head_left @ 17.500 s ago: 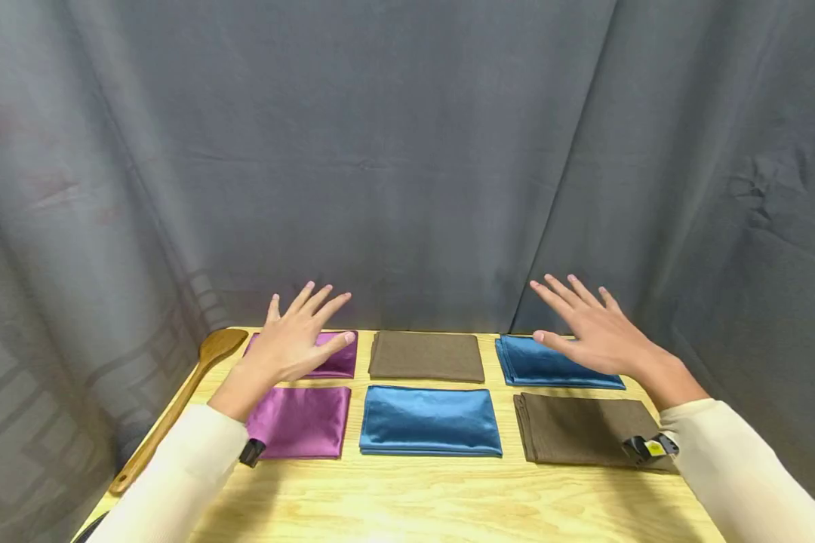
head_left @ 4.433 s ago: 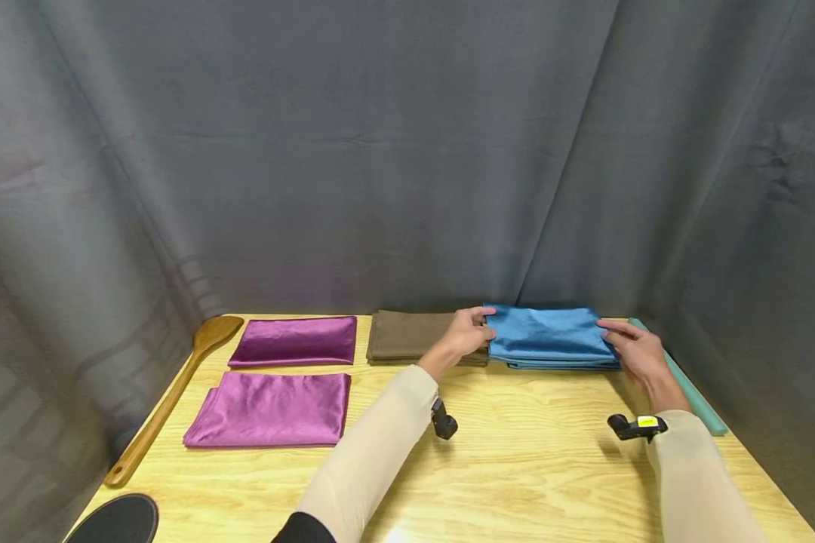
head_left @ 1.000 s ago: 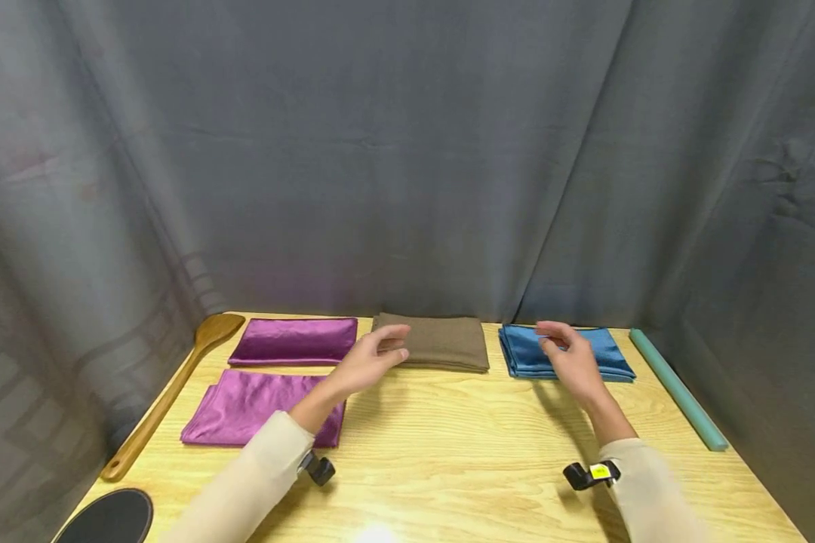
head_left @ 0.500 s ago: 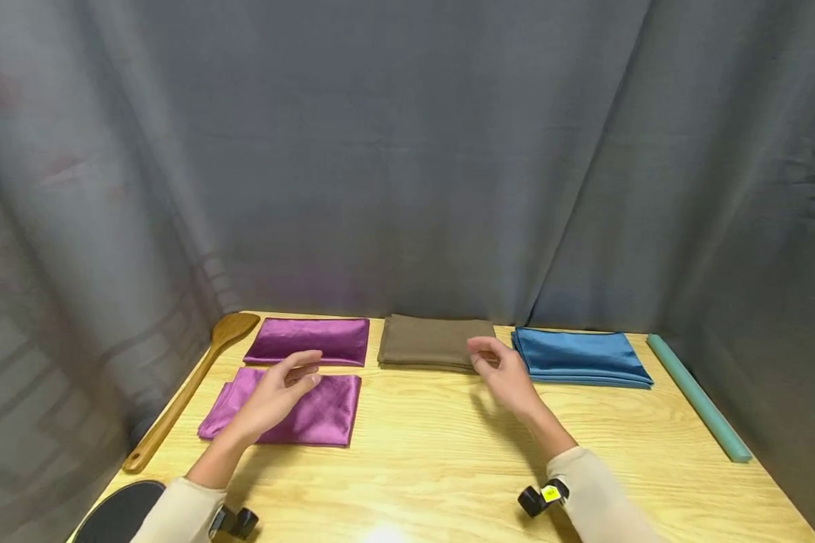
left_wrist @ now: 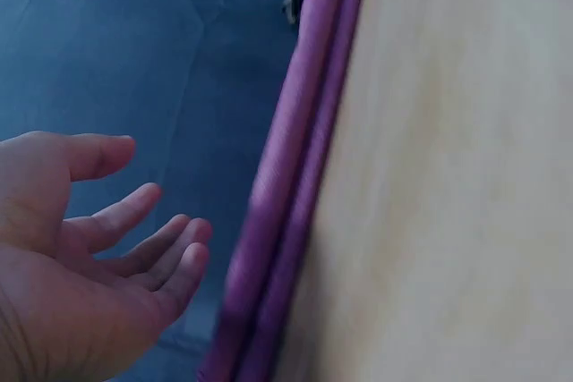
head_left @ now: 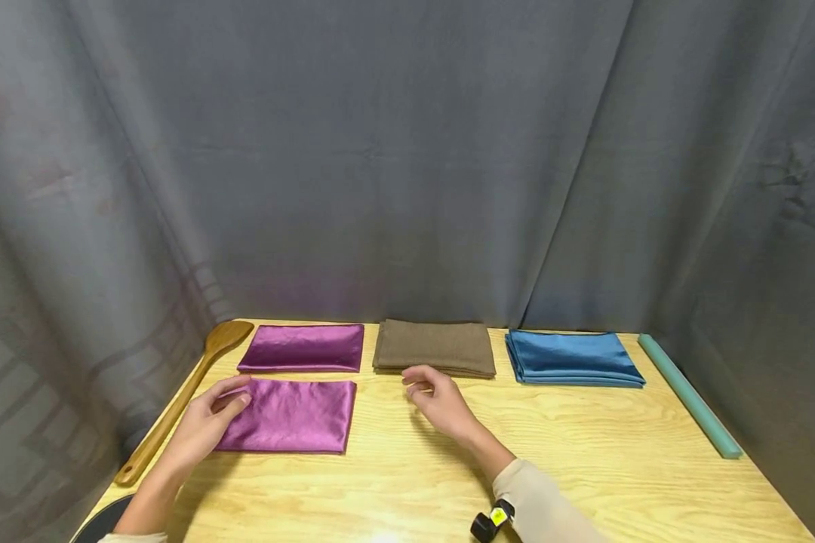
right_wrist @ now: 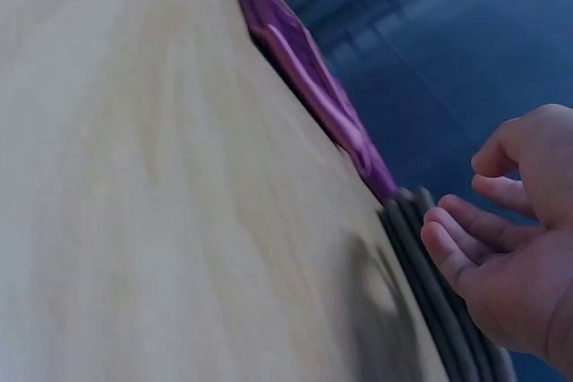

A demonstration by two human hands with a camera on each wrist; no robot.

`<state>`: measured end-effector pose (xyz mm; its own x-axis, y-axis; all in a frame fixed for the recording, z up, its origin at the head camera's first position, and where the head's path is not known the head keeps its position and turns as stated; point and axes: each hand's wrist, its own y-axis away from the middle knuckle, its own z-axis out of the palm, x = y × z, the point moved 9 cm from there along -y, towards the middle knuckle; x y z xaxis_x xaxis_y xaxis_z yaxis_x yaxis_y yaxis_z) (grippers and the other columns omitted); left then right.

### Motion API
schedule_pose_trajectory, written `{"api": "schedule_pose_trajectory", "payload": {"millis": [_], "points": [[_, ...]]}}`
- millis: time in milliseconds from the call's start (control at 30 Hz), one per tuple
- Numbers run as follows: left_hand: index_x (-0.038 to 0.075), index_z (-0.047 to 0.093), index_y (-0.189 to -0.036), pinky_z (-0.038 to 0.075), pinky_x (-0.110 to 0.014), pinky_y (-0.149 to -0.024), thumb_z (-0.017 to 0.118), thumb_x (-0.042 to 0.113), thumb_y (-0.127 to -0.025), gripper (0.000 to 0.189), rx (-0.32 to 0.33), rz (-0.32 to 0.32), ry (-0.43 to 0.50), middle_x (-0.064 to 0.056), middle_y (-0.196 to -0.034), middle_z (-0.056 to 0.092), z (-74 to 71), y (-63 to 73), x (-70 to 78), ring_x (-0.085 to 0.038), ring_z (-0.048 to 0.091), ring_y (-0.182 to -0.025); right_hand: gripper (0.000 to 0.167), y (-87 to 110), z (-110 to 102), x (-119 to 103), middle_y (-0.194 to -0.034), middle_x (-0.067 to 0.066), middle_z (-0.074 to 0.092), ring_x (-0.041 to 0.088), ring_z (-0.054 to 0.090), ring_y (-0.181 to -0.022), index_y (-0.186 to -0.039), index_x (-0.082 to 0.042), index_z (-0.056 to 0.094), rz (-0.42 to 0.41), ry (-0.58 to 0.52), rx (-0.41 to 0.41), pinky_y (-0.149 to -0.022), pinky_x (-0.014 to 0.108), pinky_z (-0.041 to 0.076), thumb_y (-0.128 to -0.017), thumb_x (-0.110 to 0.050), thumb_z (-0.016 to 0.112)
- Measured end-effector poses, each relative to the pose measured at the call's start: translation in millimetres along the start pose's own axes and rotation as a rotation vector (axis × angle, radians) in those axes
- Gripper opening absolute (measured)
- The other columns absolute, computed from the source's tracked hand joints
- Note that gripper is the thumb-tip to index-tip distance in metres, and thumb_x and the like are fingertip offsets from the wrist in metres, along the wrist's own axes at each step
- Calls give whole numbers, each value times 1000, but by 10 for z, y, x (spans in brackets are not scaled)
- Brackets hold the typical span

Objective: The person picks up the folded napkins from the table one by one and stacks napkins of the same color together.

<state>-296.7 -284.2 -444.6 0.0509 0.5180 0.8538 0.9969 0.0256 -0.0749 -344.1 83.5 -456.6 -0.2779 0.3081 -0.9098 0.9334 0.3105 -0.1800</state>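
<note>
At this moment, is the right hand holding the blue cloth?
No, the right hand has nothing in its fingers, and the blue cloth lies apart from it.

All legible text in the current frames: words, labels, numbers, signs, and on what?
Readable text: none.
Yellow label on the black wrist camera: any print is too small to read.
Front purple cloth, rear purple cloth, brown cloth, blue cloth, spoon, teal rod: no lettering visible.
</note>
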Motion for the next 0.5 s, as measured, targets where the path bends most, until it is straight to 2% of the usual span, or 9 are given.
{"api": "schedule_pose_trajectory", "payload": {"millis": [100, 267, 400, 500], "points": [[-3, 47, -150, 41, -2, -88, 55, 27, -108, 53, 15, -15, 0, -29, -154, 47, -65, 32, -100, 27, 46, -104, 33, 2, 189, -14, -127, 21, 66, 33, 66, -114, -134, 0, 61, 11, -34, -49, -91, 27, 56, -101, -3, 55], [-7, 47, -147, 43, -2, -87, 57, 25, -107, 53, 45, -12, 1, -33, -145, 55, -137, 32, -230, 24, 50, -102, 37, -20, 464, -40, -126, 24, 66, 36, 66, -115, -135, 5, 58, 28, -117, -97, -86, 24, 56, -99, -2, 56], [-8, 50, -145, 46, -4, -84, 58, 20, -106, 49, 103, -37, -7, -32, -140, 59, -218, 45, -306, 18, 54, -100, 39, -53, 657, -61, -124, 25, 67, 35, 67, -113, -134, 6, 59, 39, -137, -139, -88, 25, 57, -96, -3, 58], [-9, 51, -144, 45, -4, -82, 59, 18, -105, 48, 121, -69, -20, -32, -139, 59, -237, 41, -362, 14, 56, -100, 41, -66, 756, -60, -123, 26, 68, 34, 69, -112, -134, 6, 58, 58, -143, -157, -91, 28, 58, -94, -2, 59]]}}
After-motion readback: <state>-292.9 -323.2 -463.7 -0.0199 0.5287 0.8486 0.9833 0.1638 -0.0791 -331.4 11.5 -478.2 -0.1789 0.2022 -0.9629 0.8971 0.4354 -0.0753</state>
